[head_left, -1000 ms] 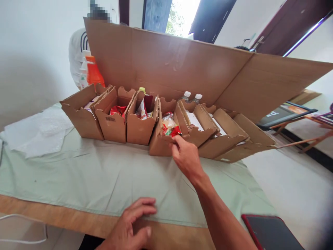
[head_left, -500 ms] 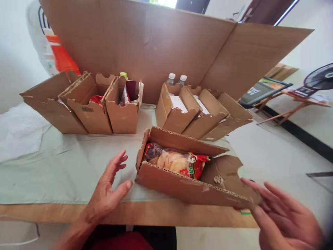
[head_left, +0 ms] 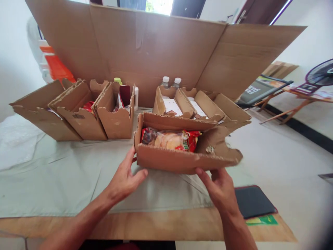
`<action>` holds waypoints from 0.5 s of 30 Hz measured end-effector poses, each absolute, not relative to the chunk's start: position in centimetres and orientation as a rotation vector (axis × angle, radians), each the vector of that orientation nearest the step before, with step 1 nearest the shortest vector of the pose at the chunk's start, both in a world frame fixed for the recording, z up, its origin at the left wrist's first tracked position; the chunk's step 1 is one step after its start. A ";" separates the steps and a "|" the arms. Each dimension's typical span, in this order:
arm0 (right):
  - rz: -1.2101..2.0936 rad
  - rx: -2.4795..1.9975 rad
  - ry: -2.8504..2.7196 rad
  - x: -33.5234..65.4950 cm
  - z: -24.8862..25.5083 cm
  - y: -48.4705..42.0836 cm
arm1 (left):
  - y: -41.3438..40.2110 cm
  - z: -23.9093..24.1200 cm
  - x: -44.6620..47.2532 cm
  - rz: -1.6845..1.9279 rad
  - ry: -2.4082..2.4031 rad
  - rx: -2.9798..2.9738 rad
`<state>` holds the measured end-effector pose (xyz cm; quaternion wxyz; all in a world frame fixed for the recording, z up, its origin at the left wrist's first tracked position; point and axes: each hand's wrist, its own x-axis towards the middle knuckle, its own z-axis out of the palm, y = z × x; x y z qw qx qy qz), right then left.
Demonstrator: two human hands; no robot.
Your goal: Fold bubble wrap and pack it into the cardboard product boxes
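Observation:
An open-topped cardboard box [head_left: 166, 161] lies lengthwise in front of me, its right end low and cut out. Inside is a clear and red food packet [head_left: 169, 139] with pale, round contents. My left hand [head_left: 128, 177] has its fingers against the box's left end, partly hidden behind it, with the thumb at the lower front edge. Under the right part of the box, my right hand [head_left: 218, 185] grips it, thumb on the front wall and the other fingers mostly hidden underneath.
Upright cardboard boxes [head_left: 116, 123] stand in a group at left; others [head_left: 187, 104] stand behind the held box. A tall cardboard panel [head_left: 156, 45] rises behind them. White-capped bottles [head_left: 171, 82], a dark flat pad [head_left: 255, 201] and clear plastic wrap [head_left: 18, 139] are also around.
The box has moved away from me and turned more level across the view. My left hand has come to its left end; my right hand has shifted from its right end to underneath.

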<state>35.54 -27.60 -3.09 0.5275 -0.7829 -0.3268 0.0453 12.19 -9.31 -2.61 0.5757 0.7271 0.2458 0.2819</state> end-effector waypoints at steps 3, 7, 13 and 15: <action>0.189 -1.862 -0.770 37.8 -3.6 -25.3 | -7.8 -3.4 14.6 0.618 0.569 1.681; 0.289 -1.882 -0.752 37.9 -5.6 -24.8 | -8.3 -6.3 15.2 0.607 0.656 1.668; 0.289 -1.963 -0.687 37.2 -6.8 -24.8 | -8.7 -8.3 14.9 0.629 0.659 1.680; 0.283 -1.989 -0.680 37.4 -6.7 -24.8 | -8.5 -8.5 15.2 0.624 0.649 1.652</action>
